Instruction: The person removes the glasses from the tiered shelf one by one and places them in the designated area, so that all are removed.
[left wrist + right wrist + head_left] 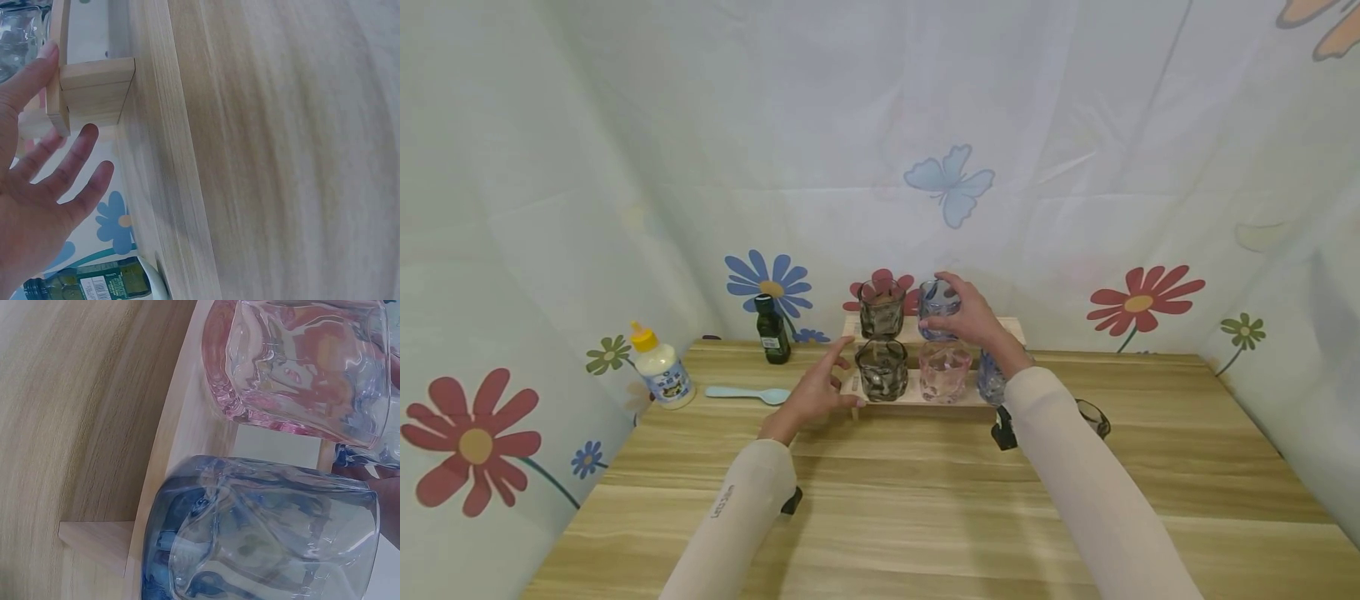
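A two-tier wooden rack (1013,330) (100,78) bears several tumblers. On its upper tier, my right hand (976,318) grips a blue glass (936,302) (375,450), fingers at the rim and thumb low on the near side. Beside that stands a dark grey glass (882,310). The lower tier has another grey glass (882,372), a pink glass (943,372) (300,375) and a second blue glass (991,379) (262,537), partly behind the right forearm in the head view. My left hand (815,393) (37,194) is at the rack's left end, thumb against the lower board, fingers loosely extended.
One dark glass (1093,418) is on the table right of the rack, partly hidden by the right sleeve. To the left are a green bottle (772,335) (103,282), a light blue spoon (747,393) and a yellow-capped bottle (664,377). A flowered curtain (880,167) hangs behind.
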### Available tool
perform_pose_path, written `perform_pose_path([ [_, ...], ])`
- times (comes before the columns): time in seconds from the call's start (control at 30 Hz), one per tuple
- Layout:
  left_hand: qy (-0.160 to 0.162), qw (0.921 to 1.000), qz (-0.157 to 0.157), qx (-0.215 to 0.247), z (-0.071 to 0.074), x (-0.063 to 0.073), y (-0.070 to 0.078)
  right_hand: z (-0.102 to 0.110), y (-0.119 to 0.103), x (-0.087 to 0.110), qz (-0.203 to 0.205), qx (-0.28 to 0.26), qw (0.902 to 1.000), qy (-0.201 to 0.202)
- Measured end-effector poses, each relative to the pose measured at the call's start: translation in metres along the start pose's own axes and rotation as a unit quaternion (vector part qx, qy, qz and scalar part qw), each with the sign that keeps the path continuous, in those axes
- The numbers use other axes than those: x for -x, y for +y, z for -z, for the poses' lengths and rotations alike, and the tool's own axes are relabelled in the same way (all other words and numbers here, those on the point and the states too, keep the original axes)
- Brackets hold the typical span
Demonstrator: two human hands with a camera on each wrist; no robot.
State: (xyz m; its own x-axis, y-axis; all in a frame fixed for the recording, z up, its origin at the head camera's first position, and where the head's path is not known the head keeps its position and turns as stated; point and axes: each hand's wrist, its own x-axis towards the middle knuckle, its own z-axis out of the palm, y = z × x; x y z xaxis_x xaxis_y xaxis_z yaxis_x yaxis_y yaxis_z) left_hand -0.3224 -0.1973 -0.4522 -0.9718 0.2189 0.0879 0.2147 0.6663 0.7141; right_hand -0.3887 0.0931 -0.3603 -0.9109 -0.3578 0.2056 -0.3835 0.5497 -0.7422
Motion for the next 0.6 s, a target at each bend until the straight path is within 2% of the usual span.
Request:
perform_pose_path([
  [0.6,-0.004,1.0000,0.005,0.004,0.0000,0.0008,-0.0002,-0.0005,-0.0002,-0.0012,0.001,0.018,0.9998,0.001],
])
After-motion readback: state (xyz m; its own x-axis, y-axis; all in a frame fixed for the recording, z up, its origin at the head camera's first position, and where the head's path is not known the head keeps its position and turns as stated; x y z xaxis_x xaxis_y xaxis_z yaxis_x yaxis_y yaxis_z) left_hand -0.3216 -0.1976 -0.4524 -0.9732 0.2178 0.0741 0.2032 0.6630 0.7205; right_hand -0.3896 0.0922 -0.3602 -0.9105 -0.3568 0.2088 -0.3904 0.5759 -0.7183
